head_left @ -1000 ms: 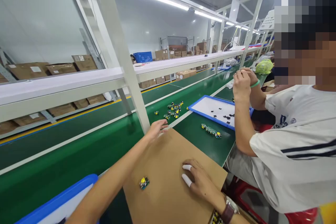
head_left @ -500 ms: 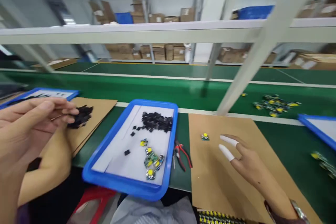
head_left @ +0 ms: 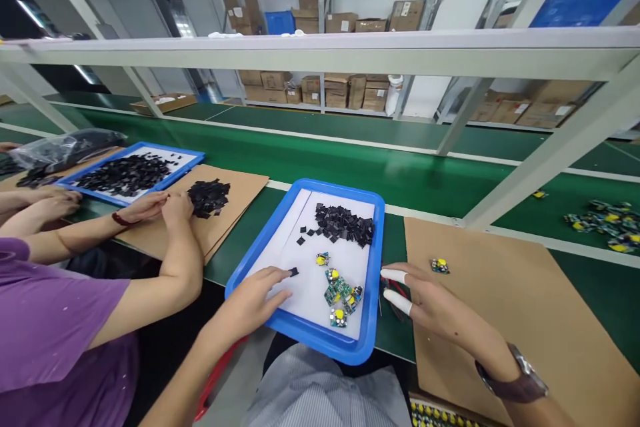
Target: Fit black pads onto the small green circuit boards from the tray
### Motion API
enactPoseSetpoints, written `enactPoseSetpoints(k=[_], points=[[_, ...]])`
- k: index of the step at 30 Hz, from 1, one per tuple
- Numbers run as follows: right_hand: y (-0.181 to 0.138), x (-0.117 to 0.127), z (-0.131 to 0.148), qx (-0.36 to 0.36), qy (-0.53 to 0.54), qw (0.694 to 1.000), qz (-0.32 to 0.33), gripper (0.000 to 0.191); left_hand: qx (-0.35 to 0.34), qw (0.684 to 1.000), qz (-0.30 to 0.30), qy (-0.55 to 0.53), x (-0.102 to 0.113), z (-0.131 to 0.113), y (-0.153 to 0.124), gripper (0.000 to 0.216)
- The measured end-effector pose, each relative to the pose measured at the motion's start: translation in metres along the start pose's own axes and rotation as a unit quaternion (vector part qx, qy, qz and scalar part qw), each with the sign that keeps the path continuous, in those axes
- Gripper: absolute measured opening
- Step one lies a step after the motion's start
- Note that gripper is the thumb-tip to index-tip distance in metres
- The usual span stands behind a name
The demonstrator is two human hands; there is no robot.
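Note:
My left hand (head_left: 257, 300) reaches over the left edge of the blue-rimmed tray (head_left: 300, 340), thumb and fingers apart. Its fingertips are at a small black square piece (head_left: 294, 271); whether they press on it I cannot tell. Several small circuit boards with yellow-topped parts (head_left: 340, 290) lie in the tray, below a heap of black squares (head_left: 345, 223). My right hand (head_left: 435, 297) has white covers on two fingertips. It is open and holds nothing, above the red-handled pliers (head_left: 397, 297), which it partly hides. One board (head_left: 440, 266) lies just beyond it on cardboard (head_left: 480, 320).
At left, a co-worker's hands (head_left: 163, 207) work beside a black heap (head_left: 209, 197) on cardboard; another blue tray (head_left: 193, 157) stands behind. More boards (head_left: 607, 221) lie at far right. A slanted white post (head_left: 540, 147) rises behind the cardboard. Rows of boards (head_left: 440, 415) show at the lower edge.
My left hand has come down from raised at the left to the black square in the tray. My right hand has shifted left, off the cardboard towards the pliers. The view has turned left.

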State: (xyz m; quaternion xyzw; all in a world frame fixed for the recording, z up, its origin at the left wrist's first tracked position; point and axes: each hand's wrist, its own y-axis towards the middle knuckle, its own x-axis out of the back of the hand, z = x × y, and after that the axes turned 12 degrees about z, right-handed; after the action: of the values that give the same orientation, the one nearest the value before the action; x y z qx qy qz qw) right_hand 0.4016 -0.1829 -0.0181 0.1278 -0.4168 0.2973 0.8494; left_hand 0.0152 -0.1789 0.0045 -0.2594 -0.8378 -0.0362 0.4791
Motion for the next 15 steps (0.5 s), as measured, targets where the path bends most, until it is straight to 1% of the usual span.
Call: enactPoseSetpoints(k=[2, 6, 9, 10, 12, 14, 15], points=[[-0.002, -0.011, 0.003, -0.027, 0.012, 1.000, -0.005, 0.034, -0.046, 0.999, 0.008, 0.017, -0.009, -0.001, 0.027, 0.033], [-0.001, -0.023, 0.013, -0.079, 0.037, 0.996, -0.030, 0.036, -0.111, 0.993, 0.023, 0.011, -0.019, -0.004, 0.080, 0.050], [0.009, -0.024, 0.022, -0.077, 0.066, 0.993, -0.053, 0.036, -0.148, 0.988, 0.035, -0.018, -0.023, -0.003, 0.105, 0.046], [0.013, -0.024, 0.025, -0.070, 0.080, 0.992, -0.061, 0.036, -0.158, 0.986, 0.036, -0.033, -0.024, -0.004, 0.108, 0.044], [0.022, -0.025, 0.032, -0.050, 0.116, 0.989, -0.082, 0.036, -0.173, 0.982, 0.028, -0.071, -0.027, -0.008, 0.104, 0.040], [0.031, -0.030, 0.040, -0.034, 0.180, 0.977, -0.110, 0.035, -0.178, 0.970, 0.016, -0.165, -0.031, -0.018, 0.091, 0.039], [0.034, -0.033, 0.043, -0.025, 0.231, 0.965, -0.122, 0.034, -0.174, 0.954, 0.010, -0.245, -0.034, -0.024, 0.083, 0.038]])
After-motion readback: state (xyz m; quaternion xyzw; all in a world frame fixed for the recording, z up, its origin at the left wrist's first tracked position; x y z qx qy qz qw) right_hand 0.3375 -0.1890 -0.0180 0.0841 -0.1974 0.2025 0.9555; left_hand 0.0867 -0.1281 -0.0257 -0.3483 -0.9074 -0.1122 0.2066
